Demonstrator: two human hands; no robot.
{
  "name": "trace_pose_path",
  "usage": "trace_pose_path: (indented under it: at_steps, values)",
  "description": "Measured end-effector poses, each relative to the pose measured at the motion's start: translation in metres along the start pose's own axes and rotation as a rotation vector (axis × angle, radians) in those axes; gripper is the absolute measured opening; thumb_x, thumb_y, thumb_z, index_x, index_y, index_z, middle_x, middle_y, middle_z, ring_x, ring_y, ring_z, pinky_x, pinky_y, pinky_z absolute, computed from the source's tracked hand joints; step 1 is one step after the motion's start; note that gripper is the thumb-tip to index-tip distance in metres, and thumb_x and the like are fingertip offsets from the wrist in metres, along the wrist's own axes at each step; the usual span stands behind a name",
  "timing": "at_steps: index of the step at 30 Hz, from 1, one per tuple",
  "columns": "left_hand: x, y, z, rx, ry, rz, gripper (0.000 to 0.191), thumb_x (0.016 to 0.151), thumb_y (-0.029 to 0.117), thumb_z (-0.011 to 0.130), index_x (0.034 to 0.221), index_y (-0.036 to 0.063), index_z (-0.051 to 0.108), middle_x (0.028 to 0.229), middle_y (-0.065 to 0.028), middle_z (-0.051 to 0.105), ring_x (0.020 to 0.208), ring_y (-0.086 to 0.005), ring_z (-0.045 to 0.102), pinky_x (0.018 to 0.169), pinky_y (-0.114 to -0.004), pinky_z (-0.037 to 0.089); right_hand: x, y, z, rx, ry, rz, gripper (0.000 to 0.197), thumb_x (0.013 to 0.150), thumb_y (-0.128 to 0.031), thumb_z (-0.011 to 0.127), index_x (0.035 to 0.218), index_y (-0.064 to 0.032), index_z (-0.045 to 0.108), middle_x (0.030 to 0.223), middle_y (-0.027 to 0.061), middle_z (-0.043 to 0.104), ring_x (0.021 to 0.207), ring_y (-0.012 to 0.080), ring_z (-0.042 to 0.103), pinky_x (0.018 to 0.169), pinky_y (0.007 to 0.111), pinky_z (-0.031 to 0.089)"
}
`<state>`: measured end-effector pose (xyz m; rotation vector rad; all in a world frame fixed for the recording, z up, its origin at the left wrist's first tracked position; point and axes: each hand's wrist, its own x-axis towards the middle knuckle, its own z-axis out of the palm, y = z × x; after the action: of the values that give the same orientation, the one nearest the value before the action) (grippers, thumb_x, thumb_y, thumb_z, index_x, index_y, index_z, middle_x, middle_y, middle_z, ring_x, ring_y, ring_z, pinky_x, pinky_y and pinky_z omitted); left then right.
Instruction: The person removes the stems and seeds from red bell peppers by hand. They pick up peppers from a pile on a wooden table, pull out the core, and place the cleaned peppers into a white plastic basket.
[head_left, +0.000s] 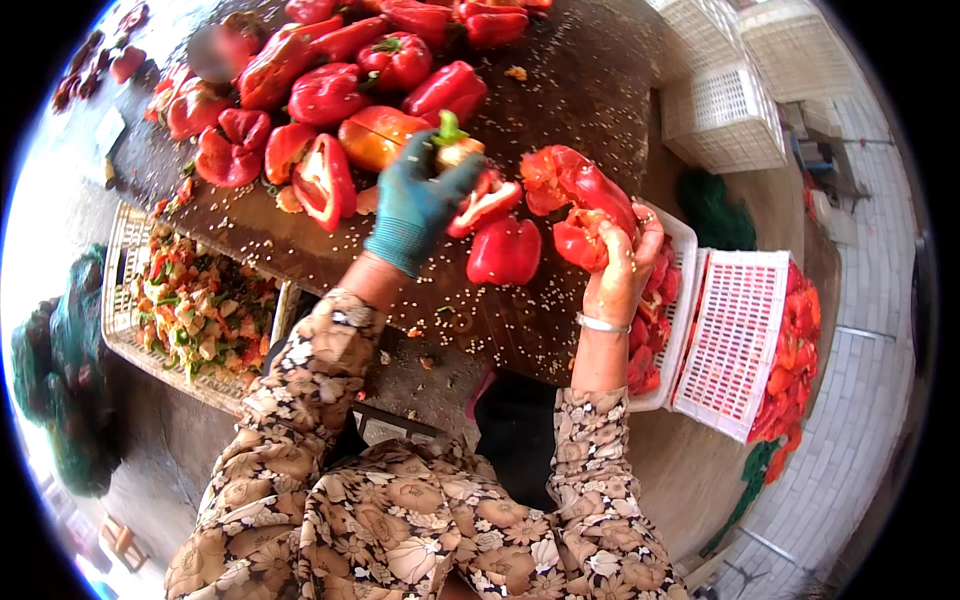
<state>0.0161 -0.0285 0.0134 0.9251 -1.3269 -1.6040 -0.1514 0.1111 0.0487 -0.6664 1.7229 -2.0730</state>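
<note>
My left hand (424, 199), in a green work glove, grips a pepper core (454, 146) with its green stem sticking up. Bare and wearing a bangle, my right hand (630, 251) holds a torn-open red bell pepper (589, 195) over the table's right side. Between the hands lie a cut pepper piece (495, 199) with pale ribs and a smooth red pepper piece (506, 251). Beyond the left hand rests an orange-red pepper (379, 139). A halved pepper (326, 180) lies left of the glove, its inside facing up.
Whole red peppers (326, 94) are heaped on the seed-strewn brown table (585, 82). A crate of cores and scraps (112, 300) stands at the left edge. To the right are a white crate of red pieces (682, 315), another white crate (731, 337) and stacked crates (724, 116).
</note>
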Motion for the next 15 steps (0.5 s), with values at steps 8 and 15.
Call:
trace_pose_path:
  at_steps: [8,15]
  values:
    - [0.004,0.036,-0.031,-0.078,0.109,0.035,0.027,0.09,0.016,0.067,0.113,0.0029,0.061,0.096,-0.0038,0.066,0.078,-0.0113,0.062,0.066,-0.026,0.051,0.016,0.012,-0.062,0.248,0.036,0.153,0.035,0.081,0.0,0.059,0.114,-0.003,0.048,0.103,0.0096,0.058,0.092,0.0178,0.061,0.086,0.032,0.051]
    - [-0.016,0.013,-0.175,0.107,0.271,0.041,0.033,0.096,0.017,0.056,0.127,0.0058,0.055,0.117,-0.007,0.056,0.097,-0.0167,0.059,0.079,-0.029,0.051,0.024,0.046,-0.133,0.24,0.11,0.133,0.036,0.082,-0.005,0.063,0.115,-0.0063,0.05,0.107,0.0104,0.06,0.09,0.0192,0.063,0.082,0.032,0.054]
